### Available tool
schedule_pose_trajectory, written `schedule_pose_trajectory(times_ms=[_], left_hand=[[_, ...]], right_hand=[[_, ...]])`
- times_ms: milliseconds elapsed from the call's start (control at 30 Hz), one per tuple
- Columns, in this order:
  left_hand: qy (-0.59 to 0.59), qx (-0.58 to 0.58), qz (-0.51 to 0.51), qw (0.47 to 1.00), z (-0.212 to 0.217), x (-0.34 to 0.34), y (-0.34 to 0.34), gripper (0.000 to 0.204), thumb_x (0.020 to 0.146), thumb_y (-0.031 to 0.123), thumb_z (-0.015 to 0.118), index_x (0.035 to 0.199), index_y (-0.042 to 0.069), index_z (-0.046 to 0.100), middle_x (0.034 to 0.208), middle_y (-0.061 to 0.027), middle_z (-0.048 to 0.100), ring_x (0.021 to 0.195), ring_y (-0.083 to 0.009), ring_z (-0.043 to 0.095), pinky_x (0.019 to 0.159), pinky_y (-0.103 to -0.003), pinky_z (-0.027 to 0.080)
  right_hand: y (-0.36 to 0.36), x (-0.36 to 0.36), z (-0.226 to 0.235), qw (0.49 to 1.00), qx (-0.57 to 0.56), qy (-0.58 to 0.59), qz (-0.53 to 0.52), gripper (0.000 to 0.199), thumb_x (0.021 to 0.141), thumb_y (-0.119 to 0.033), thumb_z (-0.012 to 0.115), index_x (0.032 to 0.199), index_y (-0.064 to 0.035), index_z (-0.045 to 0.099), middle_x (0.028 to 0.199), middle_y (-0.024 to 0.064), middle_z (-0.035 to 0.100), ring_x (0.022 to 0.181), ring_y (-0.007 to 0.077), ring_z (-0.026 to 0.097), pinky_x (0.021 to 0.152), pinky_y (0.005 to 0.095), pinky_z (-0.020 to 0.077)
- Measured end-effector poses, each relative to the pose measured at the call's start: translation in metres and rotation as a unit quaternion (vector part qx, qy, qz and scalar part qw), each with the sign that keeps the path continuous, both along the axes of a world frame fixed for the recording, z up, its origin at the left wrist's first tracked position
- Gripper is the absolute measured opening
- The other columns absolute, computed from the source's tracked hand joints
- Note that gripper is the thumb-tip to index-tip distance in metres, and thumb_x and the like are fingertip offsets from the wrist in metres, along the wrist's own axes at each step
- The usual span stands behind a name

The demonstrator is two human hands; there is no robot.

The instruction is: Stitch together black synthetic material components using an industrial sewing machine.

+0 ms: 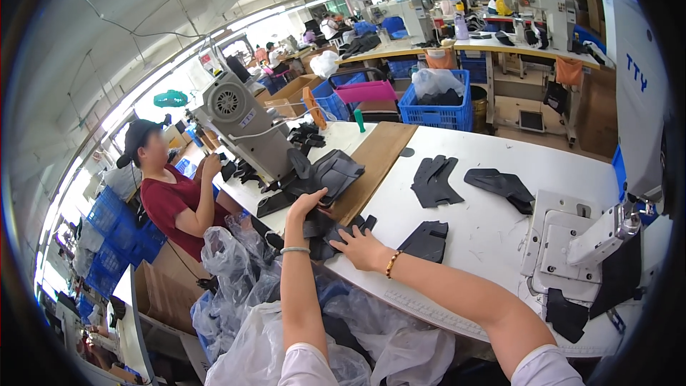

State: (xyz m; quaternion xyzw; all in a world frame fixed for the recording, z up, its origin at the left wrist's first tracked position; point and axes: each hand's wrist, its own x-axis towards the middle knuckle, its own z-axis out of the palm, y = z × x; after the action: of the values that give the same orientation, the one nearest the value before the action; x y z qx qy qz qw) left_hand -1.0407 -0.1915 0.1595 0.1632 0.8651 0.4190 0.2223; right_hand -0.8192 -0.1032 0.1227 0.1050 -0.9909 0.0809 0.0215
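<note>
Head view: counting two bare hands, both at a bunched pile of overlapping black pieces [338, 174] by the near edge of the white counter [486, 243]. Got the left hand [307, 205] against the pile, with one pale bangle [294, 249] on the wrist. Can't tell about that grip, open or closed. Got the right hand [362, 249] with an open grip, fingers spread over black material, plus one beaded bracelet [393, 263]. Can't count the pile itself, too much overlap. To the right, seeing three loose pieces: two farther back [434, 181] [500, 187] and one just beyond the right wrist [426, 241]. Also spotting two sewing machines, one left [246, 125] and one right [636, 100], one brown board [379, 164] between, one blue basket [437, 111] behind, and one person in red [175, 196] off to the left.
</note>
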Motion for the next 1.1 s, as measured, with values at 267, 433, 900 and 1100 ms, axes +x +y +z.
schedule_pose_trajectory(times_ms=[267, 433, 900, 1100], left_hand=[[0.125, -0.148, 0.004, 0.981, 0.005, 0.017, 0.086, 0.064, 0.067, 0.052, 0.075, 0.082, -0.009, 0.064, 0.075, -0.0144, 0.062, 0.064, -0.0241, 0.061, 0.055, -0.035, 0.048], [0.094, -0.060, 0.111, 0.988, -0.009, 0.020, 0.082, 0.049, 0.065, 0.035, 0.080, 0.085, -0.008, 0.064, 0.074, -0.0119, 0.061, 0.054, -0.0189, 0.058, 0.044, -0.029, 0.041], [0.212, 0.197, 0.061, 0.955, 0.019, 0.031, 0.058, 0.046, 0.084, 0.011, 0.063, 0.124, -0.004, 0.045, 0.075, -0.0067, 0.058, 0.048, -0.0105, 0.051, 0.036, -0.023, 0.039], [0.134, 0.299, -0.004, 0.945, 0.021, -0.014, 0.056, 0.066, 0.080, 0.004, 0.063, 0.137, 0.000, 0.031, 0.093, -0.0138, 0.063, 0.061, -0.0182, 0.061, 0.043, -0.029, 0.049]], right_hand=[[0.008, 0.003, -0.014, 0.999, 0.003, 0.032, -0.011, 0.052, 0.089, -0.019, 0.043, 0.140, -0.0140, 0.034, 0.143, 0.0204, 0.032, 0.124, 0.0478, 0.036, 0.098, 0.0579, 0.0327], [0.007, 0.004, -0.015, 0.999, 0.012, 0.045, 0.003, 0.048, 0.089, -0.018, 0.045, 0.136, -0.0108, 0.039, 0.140, 0.0218, 0.034, 0.121, 0.0499, 0.038, 0.095, 0.0593, 0.0352], [0.007, 0.003, -0.024, 0.987, 0.024, 0.155, -0.038, 0.047, 0.089, -0.017, 0.047, 0.135, -0.0135, 0.041, 0.128, 0.0200, 0.047, 0.113, 0.0442, 0.047, 0.090, 0.0528, 0.0407], [0.006, -0.018, -0.027, 0.927, 0.023, 0.371, -0.041, 0.040, 0.085, -0.014, 0.049, 0.124, -0.0044, 0.050, 0.115, 0.0164, 0.055, 0.107, 0.0335, 0.053, 0.092, 0.0417, 0.0401]])
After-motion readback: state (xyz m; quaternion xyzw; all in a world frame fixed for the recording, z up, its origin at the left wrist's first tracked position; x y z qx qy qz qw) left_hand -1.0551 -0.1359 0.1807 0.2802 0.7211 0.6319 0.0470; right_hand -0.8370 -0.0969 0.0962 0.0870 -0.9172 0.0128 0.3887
